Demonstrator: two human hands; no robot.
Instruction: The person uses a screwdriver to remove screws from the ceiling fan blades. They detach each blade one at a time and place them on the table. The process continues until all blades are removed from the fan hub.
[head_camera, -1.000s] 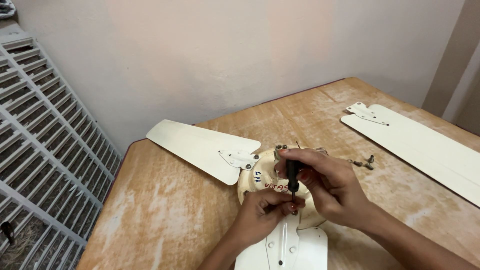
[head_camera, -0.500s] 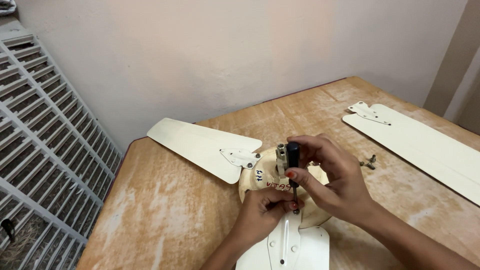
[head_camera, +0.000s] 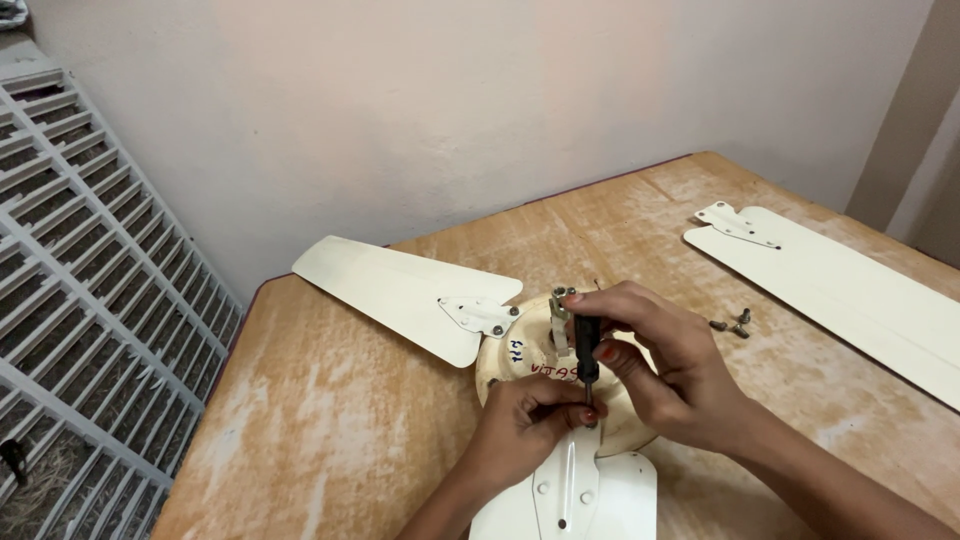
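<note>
Nearest us, we are pinching our left hand (head_camera: 525, 425) around the tip of the screwdriver (head_camera: 586, 358), apparently steadying it at the bracket of the near blade (head_camera: 570, 495). Our right hand (head_camera: 655, 365) is closing around the black handle, holding the tool upright over the cream fan motor hub (head_camera: 545, 365) on the bench (head_camera: 330, 430). Beyond, a fitted blade (head_camera: 400, 292) is lying flat; loose screws (head_camera: 732, 323) and a detached blade (head_camera: 840, 285) are resting aside.
</note>
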